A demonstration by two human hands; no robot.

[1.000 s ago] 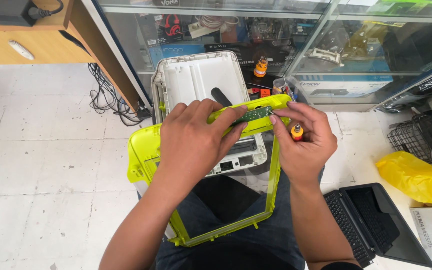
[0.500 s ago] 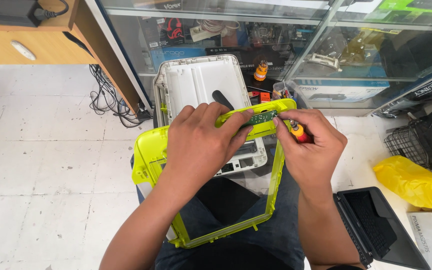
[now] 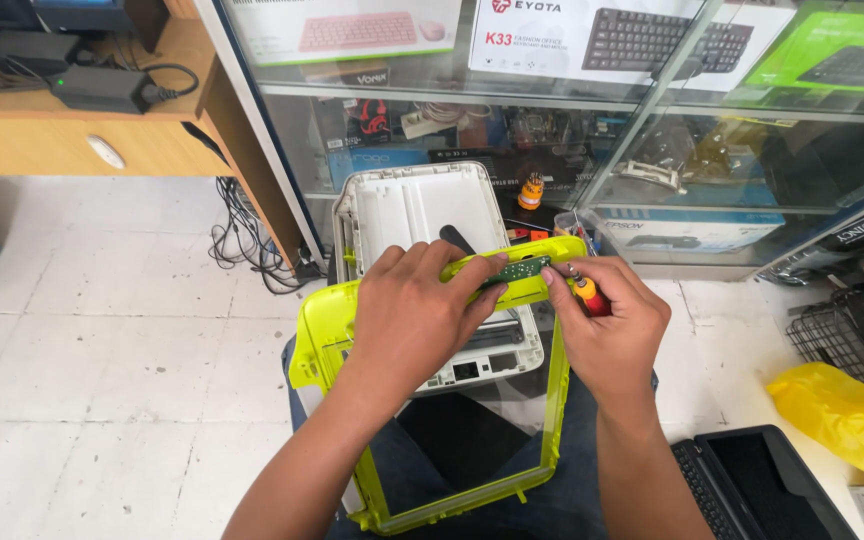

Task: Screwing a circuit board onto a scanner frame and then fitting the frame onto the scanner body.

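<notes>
White floor tiles and a glass display case surround me; my left hand (image 3: 422, 320) grips the lime-green frame (image 3: 552, 400) on my lap while my right hand (image 3: 607, 320), closed around a red-handled screwdriver (image 3: 588, 296), works at its small green circuit board (image 3: 520, 270), not yet off.

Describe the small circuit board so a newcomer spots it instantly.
Start at the lime-green plastic frame resting on the person's lap, over the white printer body. Follow its top bar to between the left hand and right hand. The circuit board is the narrow dark-green strip there, the only dark piece on that bright bar.
</notes>
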